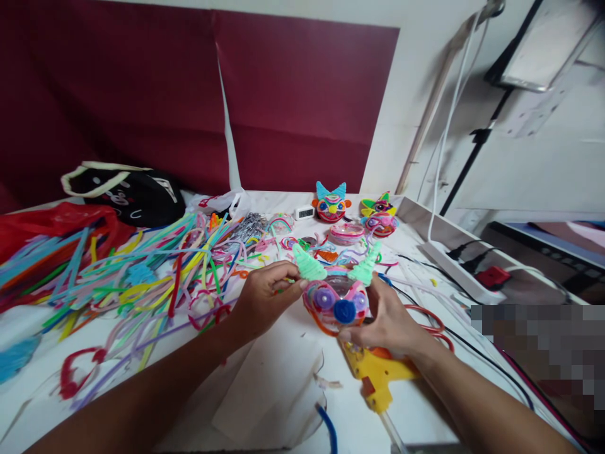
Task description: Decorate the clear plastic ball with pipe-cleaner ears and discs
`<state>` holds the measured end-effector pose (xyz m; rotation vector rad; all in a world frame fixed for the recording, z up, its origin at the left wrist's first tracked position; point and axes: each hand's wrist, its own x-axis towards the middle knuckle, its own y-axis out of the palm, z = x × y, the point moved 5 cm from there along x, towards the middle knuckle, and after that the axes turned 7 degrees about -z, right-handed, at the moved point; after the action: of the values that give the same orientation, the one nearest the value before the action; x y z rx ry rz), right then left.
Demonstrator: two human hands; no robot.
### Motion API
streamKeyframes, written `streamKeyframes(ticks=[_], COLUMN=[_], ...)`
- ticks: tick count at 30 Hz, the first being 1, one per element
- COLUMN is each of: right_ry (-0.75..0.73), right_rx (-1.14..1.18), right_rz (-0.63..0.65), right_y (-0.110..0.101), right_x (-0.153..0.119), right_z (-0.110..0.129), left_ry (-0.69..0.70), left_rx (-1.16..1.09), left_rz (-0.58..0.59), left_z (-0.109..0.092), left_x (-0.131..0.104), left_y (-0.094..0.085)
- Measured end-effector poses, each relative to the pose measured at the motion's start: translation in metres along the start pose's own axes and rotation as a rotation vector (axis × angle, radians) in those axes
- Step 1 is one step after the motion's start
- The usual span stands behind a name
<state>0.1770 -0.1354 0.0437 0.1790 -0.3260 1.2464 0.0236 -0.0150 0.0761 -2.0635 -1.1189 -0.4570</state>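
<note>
While my left grip [267, 299] pinches the craft head [345, 311] by its left edge, my right grip [388, 320] clasps its right side over the table [418, 413]. A yellow glue gun [373, 371] lies nearer, rightward.

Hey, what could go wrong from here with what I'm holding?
Your right hand, holding the pink fuzzy animal face with a round blue nose, is near the yellow plastic glue gun; if hot, that could burn you. Your left hand is at one pale-green pointed ear, so pressing might bend it.

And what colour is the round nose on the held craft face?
The round nose is blue, showing best in the head view.
</note>
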Motion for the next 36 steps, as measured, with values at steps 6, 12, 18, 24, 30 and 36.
streamKeyframes(ticks=[6,12,18,24,30,36], right_ry=[-0.013,-0.006,-0.014,-0.014,-0.027,-0.040], right_rx=[-0.020,0.000,0.016,-0.039,-0.080,-0.095], right_rz=[-0.001,0.003,0.006,-0.023,-0.040,-0.059], right_y=[-0.001,-0.001,0.000,-0.003,-0.007,-0.008], right_x=[0.000,-0.001,0.000,0.000,0.000,0.000], right_z=[0.000,-0.003,-0.002,-0.003,-0.002,0.002], left_ry=[-0.015,0.011,0.032,0.062,-0.030,-0.177], left_rx=[-0.025,-0.017,0.005,0.017,-0.093,-0.504], left_rz=[0.000,0.006,0.001,-0.010,0.024,0.165], left_z=[0.002,0.002,0.002,0.002,0.005,0.016], left_x=[0.000,-0.001,-0.001,-0.001,-0.003,-0.007], left_y=[0.000,0.000,-0.002,-0.003,-0.002,0.013])
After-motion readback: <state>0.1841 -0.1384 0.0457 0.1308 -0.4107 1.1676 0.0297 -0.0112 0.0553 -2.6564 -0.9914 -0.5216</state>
